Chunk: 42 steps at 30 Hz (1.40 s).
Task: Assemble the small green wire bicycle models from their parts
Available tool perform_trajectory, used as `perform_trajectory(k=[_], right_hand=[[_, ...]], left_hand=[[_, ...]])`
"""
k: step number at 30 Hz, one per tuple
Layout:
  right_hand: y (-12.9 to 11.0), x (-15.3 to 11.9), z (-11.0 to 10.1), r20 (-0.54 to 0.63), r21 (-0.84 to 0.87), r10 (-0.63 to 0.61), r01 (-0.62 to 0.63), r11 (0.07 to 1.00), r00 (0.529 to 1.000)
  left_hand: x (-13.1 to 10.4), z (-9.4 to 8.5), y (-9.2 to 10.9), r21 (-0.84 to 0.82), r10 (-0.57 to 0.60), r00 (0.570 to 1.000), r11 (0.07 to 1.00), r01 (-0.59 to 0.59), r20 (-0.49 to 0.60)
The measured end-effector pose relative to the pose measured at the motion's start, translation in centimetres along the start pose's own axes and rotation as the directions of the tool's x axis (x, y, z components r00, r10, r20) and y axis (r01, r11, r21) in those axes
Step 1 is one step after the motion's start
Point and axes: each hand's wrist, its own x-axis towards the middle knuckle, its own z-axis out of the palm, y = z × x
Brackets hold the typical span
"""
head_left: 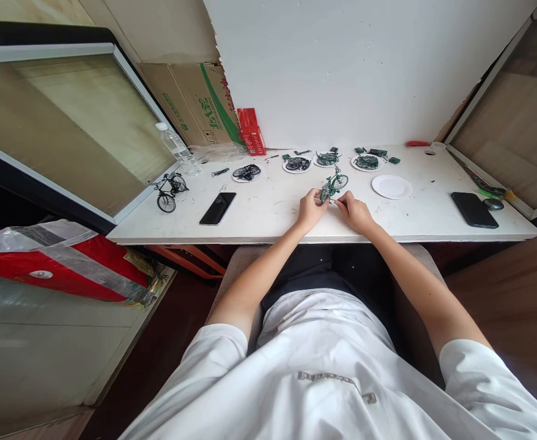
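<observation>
A small green model bicycle is held just above the white table, near its front edge. My left hand is closed on its lower left end, fingers wrapped around the wheel there. The other wheel points up and to the right. My right hand is closed in a pinch at the bicycle's lower right side. From its fingertips a thin rod reaches to the bicycle; what kind of piece or tool it is, I cannot make out. Behind my hands, paper plates hold green bicycle parts and black bicycle parts.
A black model bicycle stands at the left, near a plastic bottle. One phone lies left of my hands, another phone far right. A bare paper plate sits right. A red box stands behind.
</observation>
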Motion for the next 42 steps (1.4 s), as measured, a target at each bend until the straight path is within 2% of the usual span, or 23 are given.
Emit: perform_trajectory(k=[19,26,34,38,42], right_hand=[[0.3,0.0,0.1,-0.003,0.01,0.029,-0.029,1.0,1.0],[-0.1,0.2,-0.3,0.022,-0.076,0.095,-0.094,0.993,0.995],[-0.9,0.1,-0.7,0.014,-0.024,0.131,-0.131,0.991,0.991],[-0.9,0.0,-0.6,0.012,0.035,0.101,-0.101,0.994,0.995],[-0.6,-0.1,-0.4,-0.003,0.066,0.017,-0.017,0.998,1.0]], left_hand=[[-0.1,0.0,0.4,-0.009,0.019,1.0,1.0,-0.019,0.011],[-0.3,0.2,0.5,-0.007,0.055,0.998,0.998,-0.055,0.01],[-0.3,0.2,0.5,-0.036,0.038,0.999,0.999,-0.038,0.014],[-0.2,0.2,0.5,-0.042,0.027,1.0,0.999,-0.027,-0.003],[-0.1,0.2,0.2,-0.047,0.018,1.0,0.999,-0.018,0.0]])
